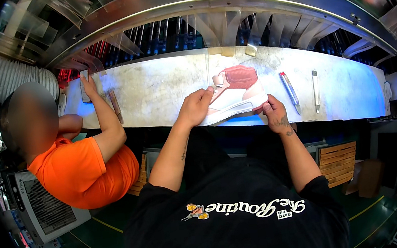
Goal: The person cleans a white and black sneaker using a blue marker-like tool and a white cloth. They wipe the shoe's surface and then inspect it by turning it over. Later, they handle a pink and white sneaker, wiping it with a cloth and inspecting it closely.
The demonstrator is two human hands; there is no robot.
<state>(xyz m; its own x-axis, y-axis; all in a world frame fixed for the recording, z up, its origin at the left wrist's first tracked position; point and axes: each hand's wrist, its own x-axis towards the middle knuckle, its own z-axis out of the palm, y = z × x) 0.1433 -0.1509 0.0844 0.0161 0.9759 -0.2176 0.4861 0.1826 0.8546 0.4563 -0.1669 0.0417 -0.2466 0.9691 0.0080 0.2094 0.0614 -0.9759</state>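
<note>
A pink and white high-top sneaker (241, 94) with a white sole is held up over the near edge of the worktable, toe to the left. My left hand (195, 107) grips its toe end, the thumb lying on the upper. At the heel, my right hand (276, 114) pinches the back of the sole between thumb and fingers. To the right of the shoe lie a pen-like tool (290, 93) with a red end and a slim white-and-grey tool (316, 92), both untouched.
A co-worker in an orange shirt (86, 166) sits at my left, one hand on a pale flat object (85, 87). Near that arm lies a brown-handled tool (115, 106). Behind the pale worktable (165, 86), clear plastic strips (226, 25) hang before a row of rollers.
</note>
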